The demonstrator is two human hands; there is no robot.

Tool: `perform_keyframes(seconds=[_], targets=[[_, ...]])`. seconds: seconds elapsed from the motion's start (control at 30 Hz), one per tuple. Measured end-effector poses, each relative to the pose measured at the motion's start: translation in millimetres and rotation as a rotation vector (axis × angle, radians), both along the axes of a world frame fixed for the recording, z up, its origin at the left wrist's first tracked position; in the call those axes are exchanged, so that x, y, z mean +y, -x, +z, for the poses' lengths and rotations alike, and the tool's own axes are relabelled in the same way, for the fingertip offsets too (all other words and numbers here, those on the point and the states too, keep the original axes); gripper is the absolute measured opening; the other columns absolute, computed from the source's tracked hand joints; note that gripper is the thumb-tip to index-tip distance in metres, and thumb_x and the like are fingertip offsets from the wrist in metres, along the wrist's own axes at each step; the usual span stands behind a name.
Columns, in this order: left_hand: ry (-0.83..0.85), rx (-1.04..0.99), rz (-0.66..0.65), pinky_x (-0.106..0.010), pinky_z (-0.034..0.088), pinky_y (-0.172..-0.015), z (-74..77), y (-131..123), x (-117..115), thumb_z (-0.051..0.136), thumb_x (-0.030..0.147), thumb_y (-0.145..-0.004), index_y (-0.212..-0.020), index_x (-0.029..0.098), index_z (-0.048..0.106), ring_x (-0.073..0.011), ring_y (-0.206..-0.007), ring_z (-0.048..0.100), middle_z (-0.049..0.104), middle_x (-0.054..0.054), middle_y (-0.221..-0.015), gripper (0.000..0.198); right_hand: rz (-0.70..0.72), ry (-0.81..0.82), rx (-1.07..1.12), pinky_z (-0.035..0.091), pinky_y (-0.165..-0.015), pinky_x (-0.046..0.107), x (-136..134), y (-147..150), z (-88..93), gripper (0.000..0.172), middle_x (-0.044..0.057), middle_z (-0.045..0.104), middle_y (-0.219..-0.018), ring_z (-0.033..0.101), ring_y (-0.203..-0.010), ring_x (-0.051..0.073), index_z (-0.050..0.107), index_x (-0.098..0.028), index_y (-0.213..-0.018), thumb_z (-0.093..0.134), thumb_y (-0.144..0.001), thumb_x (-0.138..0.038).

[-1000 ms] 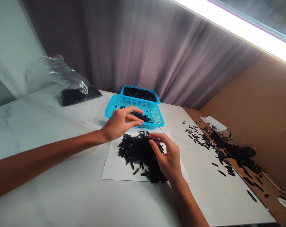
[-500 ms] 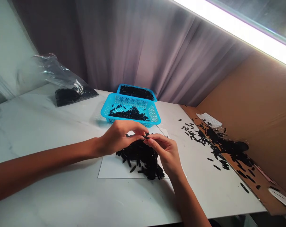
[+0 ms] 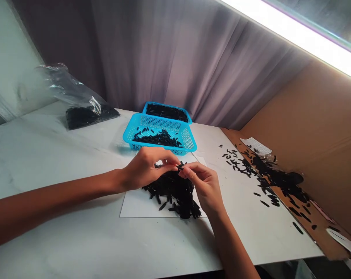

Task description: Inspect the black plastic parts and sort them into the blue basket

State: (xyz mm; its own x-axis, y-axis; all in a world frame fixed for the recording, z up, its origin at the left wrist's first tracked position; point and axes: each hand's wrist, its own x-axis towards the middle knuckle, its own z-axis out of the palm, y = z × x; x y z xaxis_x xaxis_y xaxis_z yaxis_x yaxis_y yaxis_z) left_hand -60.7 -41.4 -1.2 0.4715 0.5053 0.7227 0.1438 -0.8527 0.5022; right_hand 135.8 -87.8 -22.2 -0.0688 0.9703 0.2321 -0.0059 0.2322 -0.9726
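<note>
Between the fingertips of both hands is a small black elongated piece (image 3: 180, 167); its exact kind I cannot make out. My left hand (image 3: 148, 166) pinches its left end between thumb and fingers. From the right, my right hand (image 3: 204, 184) pinches the other end, its fingers curled. Right below lies a heap of similar black pieces (image 3: 175, 193) on a white sheet (image 3: 134, 205), partly covered by the hands. Just beyond them stands a blue perforated basket (image 3: 189, 141) with a loose layer of such pieces inside.
A second blue basket (image 3: 189, 119), fuller of black pieces, stands behind the first. At the back left lies a clear plastic bag (image 3: 88, 108) with black contents. More pieces (image 3: 265, 178) are scattered at the right, by a cardboard panel (image 3: 305, 128) and a white paper (image 3: 256, 145).
The view has shifted very slightly. Both hands keep their pinch on the small black piece, and my right fingertips have moved a little along it.
</note>
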Motion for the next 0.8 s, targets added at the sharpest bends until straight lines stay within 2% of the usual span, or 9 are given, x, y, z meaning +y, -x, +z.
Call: perform_keyframes(seconds=[0.27,0.33,0.4,0.47,0.53,0.63,0.7,0.8], targets=[[0.016,0.027,-0.016,-0.026,0.051,-0.066,-0.6,0,-5,0.073,0.014,-0.084,-0.091,0.014,0.072,-0.013,-0.072,0.065,0.075,-0.002,-0.083,0.007,0.069,0.039,0.065,0.045,-0.072,0.029,0,-4,-3.6,0.013,0.0,0.067,-0.074,0.058,-0.073,0.016,0.073,-0.023,-0.081,0.069,-0.088,-0.033],[0.005,0.041,0.027,-0.026,0.051,-0.066,-2.0,-1,-4,0.071,0.015,-0.086,-0.091,0.016,0.071,-0.0127,-0.071,0.065,0.075,-0.001,-0.083,0.005,0.085,0.035,0.032,0.046,-0.076,0.031,-1,-3,-2.1,0.014,0.001,0.069,-0.077,0.061,-0.077,0.018,0.073,-0.023,-0.082,0.067,-0.089,-0.033],[-0.003,0.036,0.171,-0.026,0.05,-0.066,-4.1,0,2,0.069,0.018,-0.089,-0.09,0.017,0.07,-0.013,-0.072,0.066,0.075,0.0,-0.083,0.002,0.047,-0.009,-0.104,0.047,-0.083,0.036,0,-1,-0.5,0.015,0.003,0.072,-0.087,0.064,-0.086,0.022,0.072,-0.024,-0.085,0.063,-0.092,-0.034],[0.005,0.037,0.364,-0.027,0.049,-0.067,-6.7,4,15,0.067,0.021,-0.09,-0.09,0.017,0.069,-0.0143,-0.074,0.067,0.074,-0.001,-0.083,0.005,-0.071,-0.111,-0.361,0.045,-0.093,0.043,1,0,-0.4,0.014,0.006,0.073,-0.099,0.062,-0.1,0.026,0.072,-0.025,-0.093,0.062,-0.092,-0.034],[0.011,0.097,0.48,-0.03,0.05,-0.073,-9.7,12,31,0.065,0.02,-0.09,-0.092,0.018,0.068,-0.0163,-0.078,0.067,0.073,-0.001,-0.086,0.005,-0.199,-0.186,-0.626,0.042,-0.098,0.048,3,-2,-3.6,0.019,0.007,0.072,-0.11,0.057,-0.112,0.03,0.07,-0.025,-0.104,0.061,-0.092,-0.037],[-0.001,0.211,0.564,-0.037,0.05,-0.082,-13.3,22,47,0.065,0.022,-0.09,-0.105,0.018,0.068,-0.0219,-0.09,0.066,0.072,-0.005,-0.094,0.016,-0.258,-0.086,-0.843,0.039,-0.103,0.055,7,-10,-14.5,0.038,0.011,0.066,-0.125,0.05,-0.124,0.034,0.063,-0.024,-0.122,0.055,-0.093,-0.047],[-0.01,0.254,0.513,-0.039,0.05,-0.085,-14.1,23,47,0.065,0.026,-0.09,-0.113,0.017,0.065,-0.0235,-0.095,0.064,0.07,-0.006,-0.1,0.025,-0.227,0.012,-0.898,0.033,-0.108,0.06,10,-16,-23.2,0.049,0.016,0.06,-0.134,0.044,-0.132,0.037,0.059,-0.02,-0.128,0.05,-0.093,-0.053],[-0.028,0.353,0.227,-0.038,0.049,-0.09,-12.8,17,33,0.062,0.036,-0.092,-0.117,0.017,0.061,-0.0231,-0.101,0.063,0.068,-0.008,-0.108,0.032,-0.176,0.043,-0.901,0.023,-0.115,0.061,13,-20,-31.6,0.056,0.018,0.051,-0.145,0.034,-0.14,0.038,0.057,-0.016,-0.131,0.046,-0.093,-0.056]])
